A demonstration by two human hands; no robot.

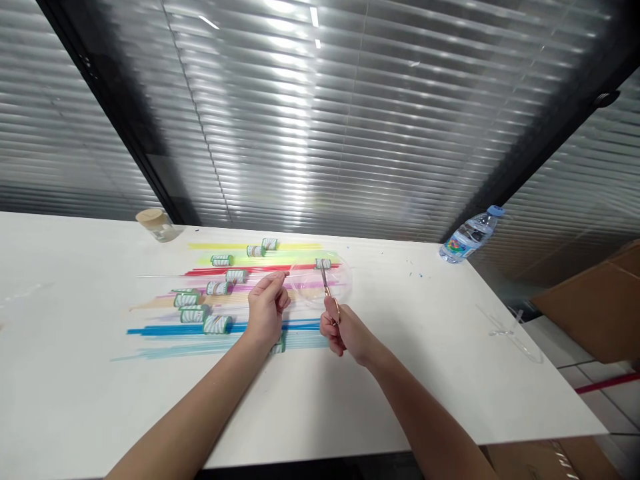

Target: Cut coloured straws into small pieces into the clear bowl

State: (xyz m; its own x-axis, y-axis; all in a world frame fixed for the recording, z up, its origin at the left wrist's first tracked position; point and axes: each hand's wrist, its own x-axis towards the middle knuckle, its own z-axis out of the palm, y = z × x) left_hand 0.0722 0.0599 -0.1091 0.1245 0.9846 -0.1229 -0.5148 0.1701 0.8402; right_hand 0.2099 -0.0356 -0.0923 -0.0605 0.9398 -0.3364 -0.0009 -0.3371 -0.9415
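- Left hand [267,307]: over the sticks, fingers pinching a thin clear strip [165,276] between thumb and forefinger.
- Strip: lies crosswise, its long end reaching out to the left above the sticks, its short end pointing right towards the scissors [325,281]; whether it sits between the blades I cannot tell.
- Right hand [343,328]: fingers curled through and around the scissors' handles, blades pointing away from the person. How far the blades are parted is too small to tell.
- Dish [350,287]: clear and round, between the hands and just beyond them, with the blades over it.
- Sticks: side by side on the worktop [425,373], yellow [220,247] farthest, then light green, red [200,271], purple and tan, with blue [165,330] and light blue [165,353] nearest; printed wraps [217,325] lie among them.
- Cup [159,227]: back left.
- Bottle [467,237]: back right, blue-capped, near blue scraps [421,275].
- Clear loop [515,340]: right side, near the edge.
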